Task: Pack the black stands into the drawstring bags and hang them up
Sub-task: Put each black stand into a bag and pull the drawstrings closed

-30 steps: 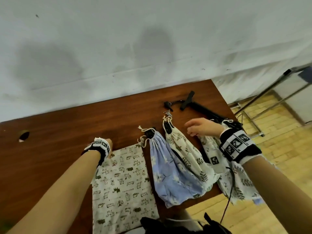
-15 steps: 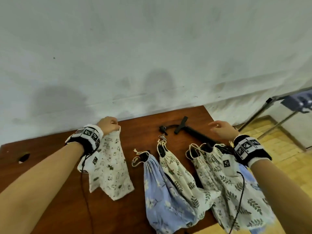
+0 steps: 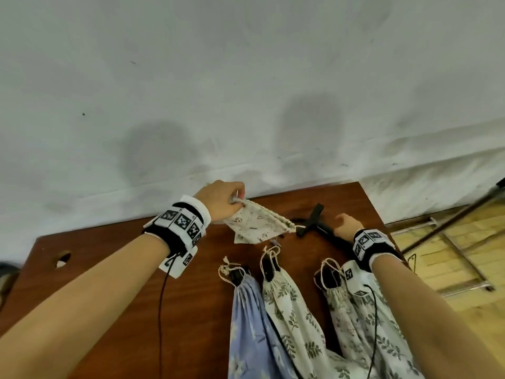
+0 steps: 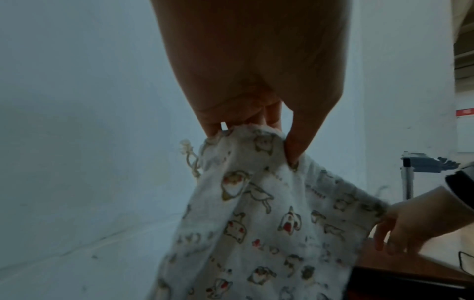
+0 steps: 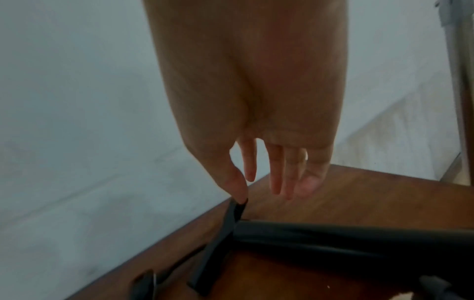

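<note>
— While my left hand [image 3: 222,199] pinches the cartoon bag [image 3: 257,228] by its top, above the table [image 3: 109,269], where is the stand?

— Black stand [image 3: 314,218] lies at the table's far edge; my right hand [image 3: 345,224] hangs just over it, fingers [image 5: 275,172] loose and straight, gripping nothing; three filled bags [image 3: 287,305] lie nearer me.

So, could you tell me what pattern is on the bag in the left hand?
Small cartoon animals on white bag; left wrist view.
</note>
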`<state>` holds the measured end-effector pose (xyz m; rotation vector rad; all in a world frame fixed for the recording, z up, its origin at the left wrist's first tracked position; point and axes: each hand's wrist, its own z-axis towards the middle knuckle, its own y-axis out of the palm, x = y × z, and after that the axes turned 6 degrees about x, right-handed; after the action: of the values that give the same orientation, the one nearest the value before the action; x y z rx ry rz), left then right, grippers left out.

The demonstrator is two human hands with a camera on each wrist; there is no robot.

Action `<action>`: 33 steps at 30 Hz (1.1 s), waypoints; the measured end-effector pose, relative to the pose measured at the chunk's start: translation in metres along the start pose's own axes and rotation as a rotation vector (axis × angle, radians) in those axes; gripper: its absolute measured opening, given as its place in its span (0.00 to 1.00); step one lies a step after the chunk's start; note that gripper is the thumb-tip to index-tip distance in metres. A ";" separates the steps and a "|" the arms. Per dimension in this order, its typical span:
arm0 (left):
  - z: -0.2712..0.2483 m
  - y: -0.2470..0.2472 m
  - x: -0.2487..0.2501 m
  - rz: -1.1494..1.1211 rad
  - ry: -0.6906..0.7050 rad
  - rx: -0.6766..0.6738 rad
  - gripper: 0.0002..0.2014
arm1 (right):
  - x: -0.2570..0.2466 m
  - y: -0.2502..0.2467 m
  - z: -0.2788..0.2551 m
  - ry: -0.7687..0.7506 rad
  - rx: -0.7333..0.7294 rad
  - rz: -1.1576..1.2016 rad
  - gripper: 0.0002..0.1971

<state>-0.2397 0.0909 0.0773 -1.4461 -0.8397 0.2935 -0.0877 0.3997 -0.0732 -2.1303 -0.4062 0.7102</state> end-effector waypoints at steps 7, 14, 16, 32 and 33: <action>0.028 0.011 0.004 -0.046 -0.045 -0.010 0.03 | 0.018 0.038 0.042 -0.024 -0.070 -0.238 0.32; 0.036 0.022 0.019 -0.085 -0.027 0.008 0.14 | 0.025 0.050 0.043 -0.016 -0.024 -0.234 0.25; 0.036 0.020 0.025 -0.085 -0.032 0.019 0.19 | 0.022 0.043 0.040 -0.038 0.051 -0.182 0.26; 0.023 -0.033 0.088 0.195 0.165 0.009 0.35 | -0.020 -0.040 -0.106 -0.485 0.771 0.171 0.20; 0.018 -0.036 0.097 0.222 0.184 -0.007 0.31 | -0.024 -0.040 -0.121 -0.505 0.784 0.169 0.19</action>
<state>-0.1956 0.1619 0.1410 -1.5500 -0.5326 0.3194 -0.0334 0.3371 0.0262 -1.2427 -0.1590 1.2679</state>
